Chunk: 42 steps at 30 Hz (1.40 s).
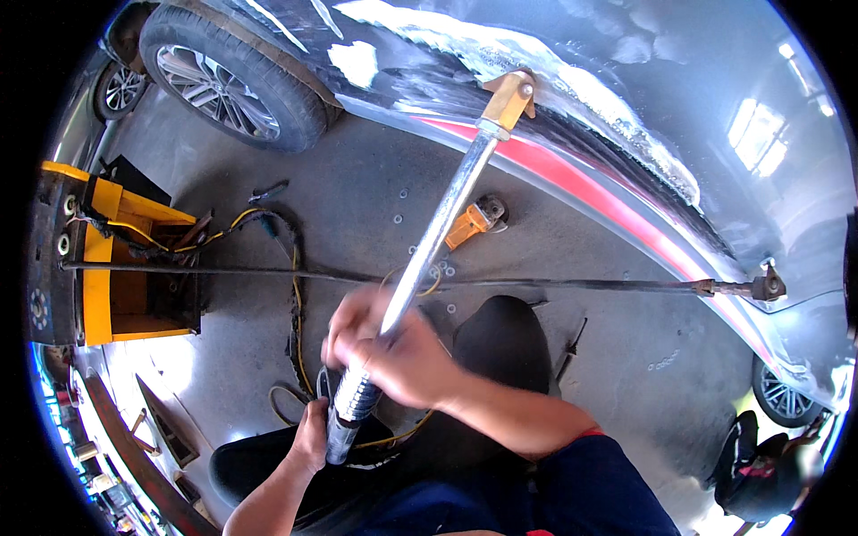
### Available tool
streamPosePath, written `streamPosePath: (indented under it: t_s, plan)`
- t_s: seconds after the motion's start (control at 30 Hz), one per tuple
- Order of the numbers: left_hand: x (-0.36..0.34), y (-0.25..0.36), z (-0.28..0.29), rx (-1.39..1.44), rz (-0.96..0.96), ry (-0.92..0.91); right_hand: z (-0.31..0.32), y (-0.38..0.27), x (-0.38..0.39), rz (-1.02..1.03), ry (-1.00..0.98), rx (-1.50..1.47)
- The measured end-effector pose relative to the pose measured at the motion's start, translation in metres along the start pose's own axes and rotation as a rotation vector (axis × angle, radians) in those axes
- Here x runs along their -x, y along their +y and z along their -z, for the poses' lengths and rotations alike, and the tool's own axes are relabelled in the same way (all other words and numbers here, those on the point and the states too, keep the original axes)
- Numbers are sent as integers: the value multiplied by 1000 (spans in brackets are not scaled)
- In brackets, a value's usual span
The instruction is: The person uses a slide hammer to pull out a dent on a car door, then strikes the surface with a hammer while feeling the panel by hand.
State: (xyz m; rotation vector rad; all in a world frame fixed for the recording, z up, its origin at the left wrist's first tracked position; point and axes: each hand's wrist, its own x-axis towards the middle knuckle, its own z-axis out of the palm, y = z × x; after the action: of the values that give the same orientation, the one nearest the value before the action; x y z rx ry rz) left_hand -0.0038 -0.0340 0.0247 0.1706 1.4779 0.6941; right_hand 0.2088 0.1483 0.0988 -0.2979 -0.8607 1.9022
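A slide hammer with a long chrome shaft [438,223] slants across the middle of the view. Its brass-coloured clamp head [508,105] meets the scraped side panel [554,80] of a dark grey car. My left hand [313,435] is closed beside the dark grip at the tool's lower end, its fingers partly hidden. Higher up, my right hand [402,357] is wrapped round the shaft just above the ribbed part, smeared by motion. White patches of filler or bare metal and a red strip [554,165] mark the panel around the clamp.
A long dark bar [572,285] runs from a yellow-and-black machine [98,268] to the car's lower side. An orange angle grinder [474,223], washers and a cable [295,304] lie on the floor. A car wheel [232,80] stands upper left; another person [760,469] crouches lower right.
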Motion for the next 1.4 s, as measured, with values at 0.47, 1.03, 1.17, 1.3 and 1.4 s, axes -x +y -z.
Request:
streamPosePath:
  t_s: [0.47, 1.03, 1.17, 1.3, 1.4]
  plan:
    - [13, 29, -19, 8, 134, -9, -13, 15, 10, -58, 222, -93]
    - [-10, 35, 8, -113, 310, 0, -9, -39, -2, -76, 124, -32]
    - [-6, 22, -8, -27, 313, -7, -7, -38, 5, -69, 133, -17]
    - [-13, 19, -3, 2, 219, -20, -3, -42, 2, -38, 120, -22]
    - [-8, 21, -10, -21, 213, -5, -2, -43, 0, -54, 128, -35]
